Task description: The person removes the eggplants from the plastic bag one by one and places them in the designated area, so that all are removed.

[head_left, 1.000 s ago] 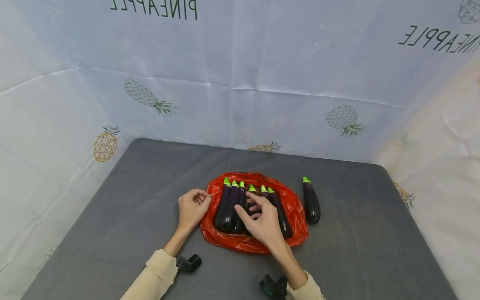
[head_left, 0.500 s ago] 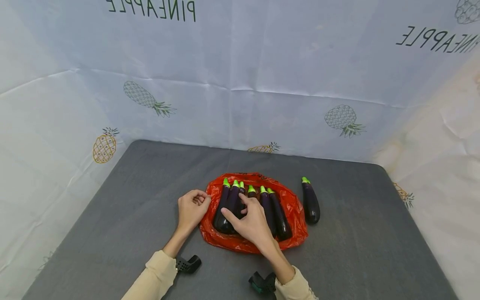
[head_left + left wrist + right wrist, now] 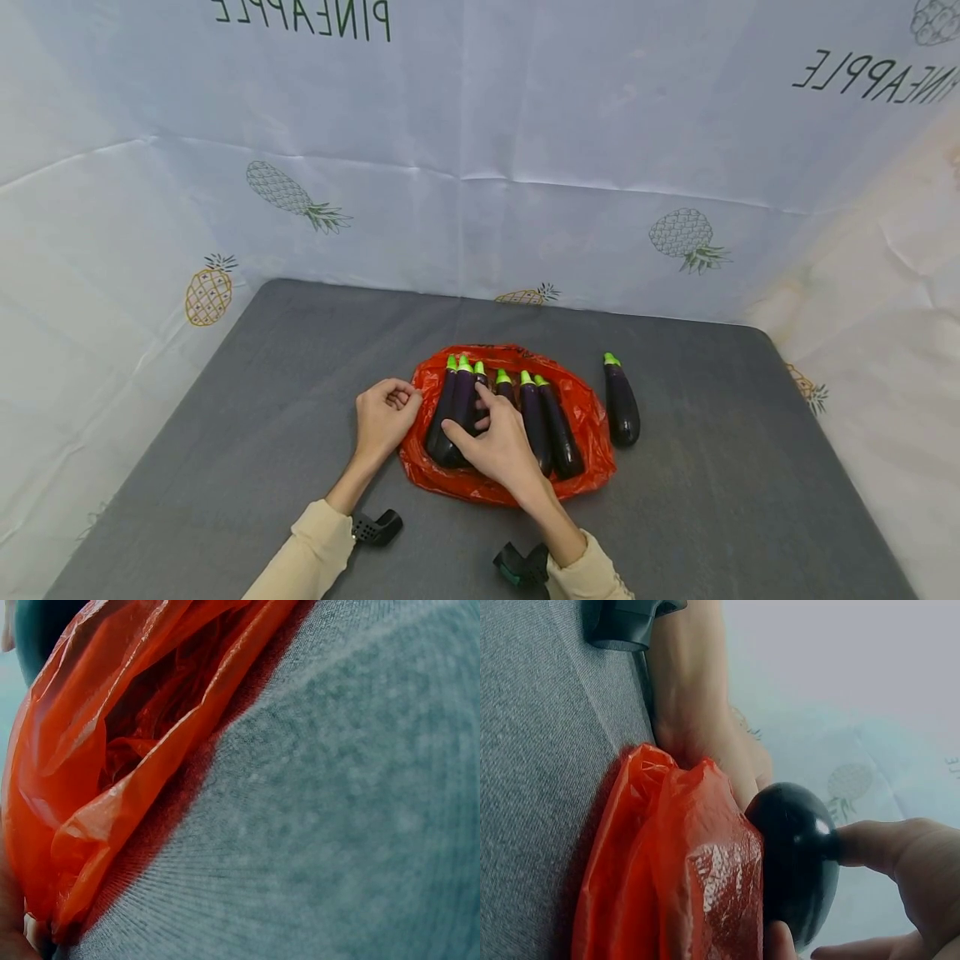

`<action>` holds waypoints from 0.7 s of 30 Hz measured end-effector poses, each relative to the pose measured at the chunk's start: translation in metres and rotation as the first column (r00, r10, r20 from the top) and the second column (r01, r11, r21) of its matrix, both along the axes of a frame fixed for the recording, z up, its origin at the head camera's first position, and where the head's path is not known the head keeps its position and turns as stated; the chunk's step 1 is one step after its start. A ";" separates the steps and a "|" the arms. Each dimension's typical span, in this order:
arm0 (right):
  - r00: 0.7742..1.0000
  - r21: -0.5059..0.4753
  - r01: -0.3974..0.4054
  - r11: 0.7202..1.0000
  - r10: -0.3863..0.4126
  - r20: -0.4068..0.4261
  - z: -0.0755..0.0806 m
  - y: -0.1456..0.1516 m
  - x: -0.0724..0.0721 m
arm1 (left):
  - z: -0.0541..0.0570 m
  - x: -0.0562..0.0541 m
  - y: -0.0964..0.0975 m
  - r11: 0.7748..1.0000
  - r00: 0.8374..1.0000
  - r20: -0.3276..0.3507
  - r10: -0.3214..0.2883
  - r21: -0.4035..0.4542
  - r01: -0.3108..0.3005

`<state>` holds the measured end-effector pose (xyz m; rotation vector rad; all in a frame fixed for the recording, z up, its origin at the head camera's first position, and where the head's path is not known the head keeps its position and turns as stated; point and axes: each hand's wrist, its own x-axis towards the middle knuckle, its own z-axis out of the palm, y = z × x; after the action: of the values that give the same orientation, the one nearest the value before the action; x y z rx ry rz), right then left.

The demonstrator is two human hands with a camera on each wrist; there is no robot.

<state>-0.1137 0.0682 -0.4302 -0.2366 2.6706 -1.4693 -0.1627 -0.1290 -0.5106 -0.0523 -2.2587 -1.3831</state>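
Note:
In the head view a red plastic bag [image 3: 592, 417] lies spread open with several eggplants [image 3: 555, 425] side by side in it, green stems pointing away. My left hand [image 3: 386, 419] pinches the bag's left edge, and the left wrist view shows the bag's rim [image 3: 142, 776] gathered down to the fingers. Over the left group of eggplants, my right hand [image 3: 501, 442] holds one dark eggplant [image 3: 795, 855] between thumb and fingers, as the right wrist view shows. The hand covers part of the eggplants beneath it.
One more eggplant [image 3: 622, 408] lies on the grey table [image 3: 720, 467], just right of the bag. A pale pineapple-print cloth [image 3: 465, 108] hangs behind and beside the table. Black camera mounts [image 3: 377, 527] sit on both wrists.
My right hand has moved left across the bag, onto the left group of eggplants, which now sit slightly closer together. The left hand keeps its place at the bag's edge.

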 end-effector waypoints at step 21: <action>0.999 -0.058 0.030 0.998 -0.031 -0.024 0.002 -0.004 0.003 | 0.002 0.000 0.000 1.000 1.000 0.013 -0.010 0.000 0.010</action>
<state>-0.1107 0.0645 -0.4282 -0.2205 2.6649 -1.5642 -0.1626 -0.1286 -0.5091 -0.0547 -2.2720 -1.3926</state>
